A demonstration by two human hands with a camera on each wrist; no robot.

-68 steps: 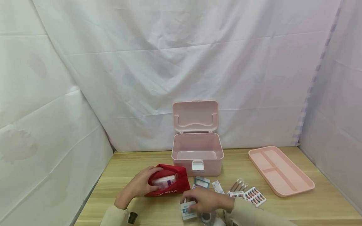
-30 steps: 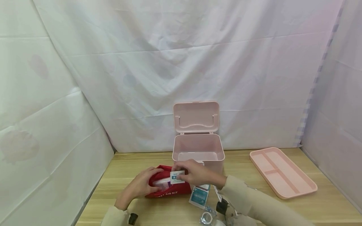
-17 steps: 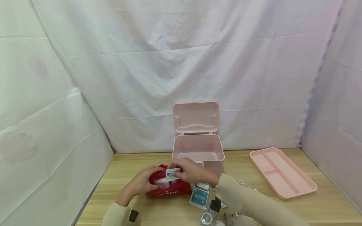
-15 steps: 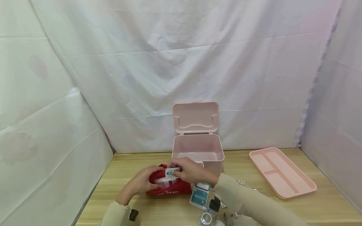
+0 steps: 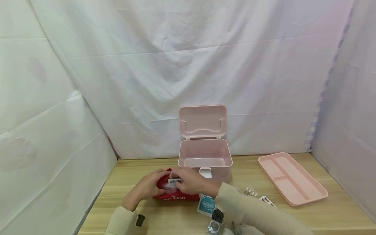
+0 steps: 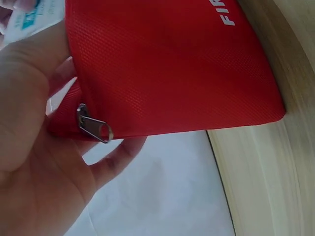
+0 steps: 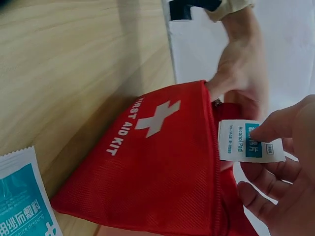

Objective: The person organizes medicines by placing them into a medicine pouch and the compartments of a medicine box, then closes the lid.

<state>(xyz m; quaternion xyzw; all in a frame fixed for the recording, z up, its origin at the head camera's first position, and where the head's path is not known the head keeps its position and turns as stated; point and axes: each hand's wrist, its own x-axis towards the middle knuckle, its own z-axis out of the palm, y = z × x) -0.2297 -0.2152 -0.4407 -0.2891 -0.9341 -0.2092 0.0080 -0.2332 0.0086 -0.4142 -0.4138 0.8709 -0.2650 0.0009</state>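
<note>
A red first aid pouch [image 7: 162, 172] with a white cross stands on the table, its zipped mouth spread apart. My left hand [image 5: 147, 187] grips the pouch's left end, thumb at the opening and fingers round the far side; a zipper pull [image 6: 93, 125] hangs near the palm. My right hand [image 5: 189, 181] pinches a white and teal alcohol pad packet [image 7: 241, 140] between thumb and fingers, with the packet's edge at the pouch's mouth. Inside the pouch, a clear-wrapped item [image 5: 168, 188] is partly hidden by both hands.
A pink box [image 5: 218, 174] with its lid [image 5: 202, 120] raised stands behind the pouch. A teal gauze dressing packet [image 5: 206, 205], a wrapped tape roll [image 5: 213, 226] and a capsule blister pack [image 5: 268, 200] lie near the right forearm. At right is a divided pink tray [image 5: 299, 176].
From the table, my right hand has carried the alcohol pad packet up and left to the pouch, then lower into its mouth. My left hand has kept its grip on the pouch.
</note>
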